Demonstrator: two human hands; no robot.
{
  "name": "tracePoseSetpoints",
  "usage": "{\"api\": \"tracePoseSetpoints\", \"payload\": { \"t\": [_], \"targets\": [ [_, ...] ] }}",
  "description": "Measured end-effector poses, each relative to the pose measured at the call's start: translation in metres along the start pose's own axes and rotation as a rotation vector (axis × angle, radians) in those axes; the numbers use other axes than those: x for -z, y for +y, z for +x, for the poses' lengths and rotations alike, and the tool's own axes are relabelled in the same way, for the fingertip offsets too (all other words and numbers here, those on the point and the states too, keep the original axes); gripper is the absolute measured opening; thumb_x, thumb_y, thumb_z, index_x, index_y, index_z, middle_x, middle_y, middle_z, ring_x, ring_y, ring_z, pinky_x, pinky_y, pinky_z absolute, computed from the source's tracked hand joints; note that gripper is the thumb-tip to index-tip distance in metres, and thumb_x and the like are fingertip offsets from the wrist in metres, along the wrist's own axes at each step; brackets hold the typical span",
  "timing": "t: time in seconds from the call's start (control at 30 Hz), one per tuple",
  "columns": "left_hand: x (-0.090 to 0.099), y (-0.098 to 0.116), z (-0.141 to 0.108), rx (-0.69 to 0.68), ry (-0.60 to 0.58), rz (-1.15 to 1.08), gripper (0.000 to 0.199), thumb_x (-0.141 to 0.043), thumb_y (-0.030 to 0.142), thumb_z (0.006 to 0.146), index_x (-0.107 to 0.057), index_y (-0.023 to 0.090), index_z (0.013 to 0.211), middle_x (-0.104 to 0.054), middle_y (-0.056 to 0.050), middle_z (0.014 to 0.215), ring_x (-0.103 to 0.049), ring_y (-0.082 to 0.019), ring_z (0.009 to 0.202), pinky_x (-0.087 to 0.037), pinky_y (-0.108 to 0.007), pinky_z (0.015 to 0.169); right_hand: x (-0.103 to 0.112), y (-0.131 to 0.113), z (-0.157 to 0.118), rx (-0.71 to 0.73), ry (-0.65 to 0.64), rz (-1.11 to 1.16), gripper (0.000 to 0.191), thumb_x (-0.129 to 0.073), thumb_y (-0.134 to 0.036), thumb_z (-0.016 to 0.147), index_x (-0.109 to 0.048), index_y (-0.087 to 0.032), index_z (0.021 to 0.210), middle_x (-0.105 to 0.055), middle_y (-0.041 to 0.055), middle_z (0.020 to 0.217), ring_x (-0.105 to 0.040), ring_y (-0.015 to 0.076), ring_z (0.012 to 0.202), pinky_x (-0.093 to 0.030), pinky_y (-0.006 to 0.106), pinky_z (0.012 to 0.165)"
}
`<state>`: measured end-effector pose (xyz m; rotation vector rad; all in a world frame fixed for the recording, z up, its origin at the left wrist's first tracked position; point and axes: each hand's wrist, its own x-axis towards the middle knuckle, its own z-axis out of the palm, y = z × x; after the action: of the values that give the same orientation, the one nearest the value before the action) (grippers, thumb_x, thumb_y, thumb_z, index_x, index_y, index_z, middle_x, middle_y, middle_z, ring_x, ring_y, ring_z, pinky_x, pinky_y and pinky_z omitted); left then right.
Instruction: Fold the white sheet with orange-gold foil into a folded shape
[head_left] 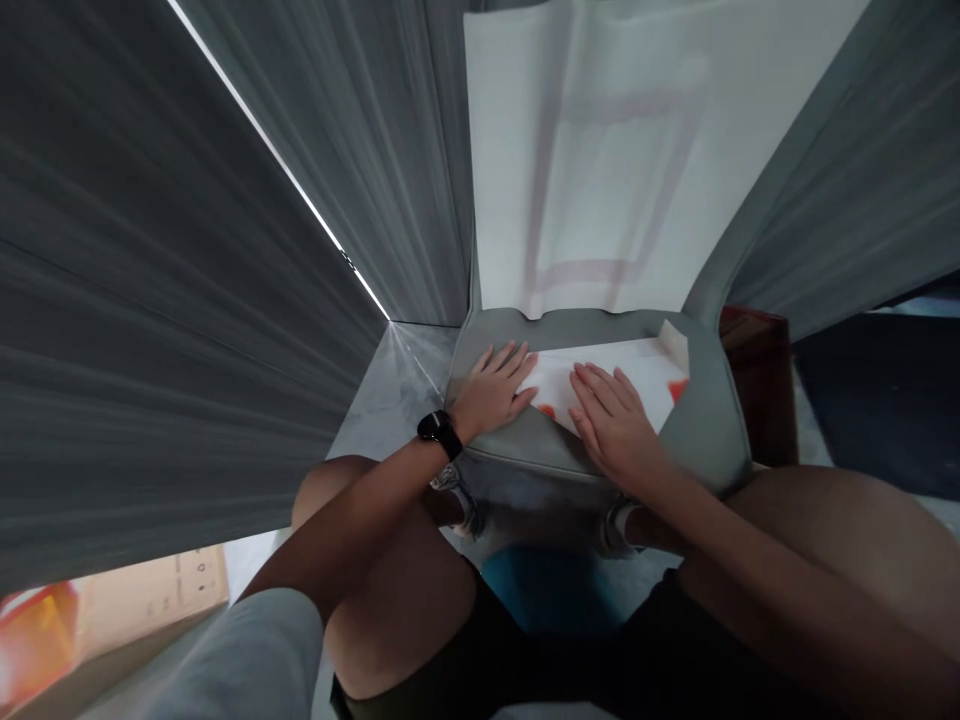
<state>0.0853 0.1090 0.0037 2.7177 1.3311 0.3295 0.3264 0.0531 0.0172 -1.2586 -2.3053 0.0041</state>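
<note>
A folded sheet of white paper point(555, 362) with orange-red patches lies on the seat of a grey chair point(705, 440). Its far right corner sticks up in a small flap. My left hand point(491, 392), with a black watch on the wrist, is flat with fingers spread, its fingertips at the paper's left edge. Across the middle of the paper rests my right hand point(611, 410), fingers extended and pressed down on it. What lies under the right palm is hidden.
A large white sheet point(622, 180) with faint lines hangs over the chair's backrest. Grey curtains point(225, 300) stand at the left and behind. A cardboard box point(165, 590) is at the lower left, and a dark red box point(761, 390) stands right of the chair.
</note>
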Motion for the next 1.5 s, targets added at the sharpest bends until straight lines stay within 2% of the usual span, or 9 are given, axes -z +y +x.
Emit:
{"api": "tracePoseSetpoints", "payload": {
  "t": [0.23, 0.47, 0.6, 0.77, 0.9, 1.0, 1.13, 1.33, 1.5],
  "targets": [
    [0.001, -0.004, 0.002, -0.032, -0.051, -0.015, 0.061, -0.04, 0.058, 0.11, -0.045, 0.028, 0.164, -0.033, -0.015, 0.174, -0.028, -0.038, 0.162, -0.025, -0.064, 0.129, 0.031, 0.049, -0.038, -0.153, 0.056, 0.021, 0.05, -0.036, -0.042, 0.11, -0.062, -0.021, 0.147, -0.061, 0.017, 0.15, -0.054, 0.0336, 0.144, -0.042, 0.062, 0.122],
    [0.008, -0.002, 0.004, 0.015, -0.084, -0.062, 0.065, -0.039, 0.061, 0.11, -0.041, 0.027, 0.166, -0.029, -0.019, 0.174, -0.027, -0.039, 0.162, -0.025, -0.066, 0.128, 0.059, 0.08, -0.029, -0.275, 0.291, 0.049, 0.044, -0.041, -0.043, 0.107, -0.069, -0.021, 0.133, -0.065, 0.019, 0.137, -0.061, 0.0344, 0.131, -0.047, 0.059, 0.116],
    [0.02, 0.012, 0.009, 0.11, 0.143, -0.142, 0.06, -0.029, 0.046, 0.114, -0.037, 0.019, 0.166, -0.034, -0.019, 0.172, -0.03, -0.032, 0.162, -0.026, -0.061, 0.13, 0.059, 0.111, -0.017, -0.535, 0.357, 0.104, 0.049, -0.051, -0.043, 0.099, -0.066, -0.012, 0.134, -0.068, 0.0226, 0.127, -0.068, 0.0334, 0.114, -0.056, 0.054, 0.104],
    [0.031, 0.053, 0.035, 0.052, 0.399, -0.303, 0.045, -0.041, 0.039, 0.112, -0.057, 0.02, 0.148, -0.063, -0.014, 0.149, -0.057, -0.026, 0.142, -0.045, -0.051, 0.122, 0.059, 0.144, 0.001, -0.788, 0.166, 0.307, 0.051, -0.067, -0.039, 0.09, -0.068, -0.01, 0.131, -0.077, 0.014, 0.101, -0.073, 0.027, 0.088, -0.06, 0.045, 0.088],
    [0.015, 0.089, 0.085, 0.072, 0.385, -0.525, 0.04, -0.047, 0.039, 0.11, -0.059, 0.02, 0.143, -0.07, -0.013, 0.134, -0.068, -0.024, 0.123, -0.06, -0.04, 0.101, 0.058, 0.155, 0.008, -0.819, 0.078, 0.331, 0.038, -0.075, -0.035, 0.088, -0.075, -0.013, 0.12, -0.08, 0.0123, 0.1, -0.075, 0.0265, 0.091, -0.059, 0.043, 0.089],
    [-0.006, 0.106, 0.134, 0.192, 0.293, -0.645, 0.048, -0.056, 0.041, 0.106, -0.055, 0.015, 0.146, -0.069, -0.017, 0.131, -0.073, -0.022, 0.104, -0.062, -0.035, 0.086, 0.055, 0.159, 0.007, -0.824, 0.038, 0.371, 0.03, -0.077, -0.033, 0.089, -0.077, -0.015, 0.113, -0.081, 0.0116, 0.102, -0.076, 0.0262, 0.095, -0.058, 0.042, 0.092],
    [-0.022, 0.122, 0.179, 0.414, 0.099, -0.65, 0.066, -0.074, 0.045, 0.096, -0.053, 0.013, 0.15, -0.072, -0.015, 0.129, -0.074, -0.022, 0.092, -0.059, -0.036, 0.09, 0.051, 0.166, 0.003, -0.775, 0.025, 0.386, 0.028, -0.077, -0.032, 0.09, -0.077, -0.018, 0.114, -0.081, 0.0085, 0.099, -0.077, 0.0249, 0.094, -0.058, 0.04, 0.092],
    [-0.019, 0.141, 0.188, 0.567, 0.036, -0.529, 0.054, -0.074, 0.042, 0.096, -0.061, 0.019, 0.143, -0.077, -0.008, 0.123, -0.071, -0.027, 0.118, -0.052, -0.037, 0.1, 0.042, 0.17, -0.005, -0.727, 0.077, 0.338, 0.027, -0.067, -0.023, 0.089, -0.069, -0.02, 0.115, -0.076, 0.006, 0.094, -0.072, 0.023, 0.084, -0.055, 0.037, 0.082],
    [-0.021, 0.155, 0.189, 0.595, 0.093, -0.472, 0.041, -0.071, 0.037, 0.096, -0.067, 0.022, 0.134, -0.078, -0.005, 0.117, -0.072, -0.025, 0.112, -0.051, -0.034, 0.094, 0.032, 0.169, -0.006, -0.669, 0.178, 0.256, 0.026, -0.063, -0.027, 0.089, -0.061, -0.021, 0.115, -0.067, 0.0088, 0.112, -0.064, 0.0201, 0.079, -0.052, 0.037, 0.079]
  ]
}}
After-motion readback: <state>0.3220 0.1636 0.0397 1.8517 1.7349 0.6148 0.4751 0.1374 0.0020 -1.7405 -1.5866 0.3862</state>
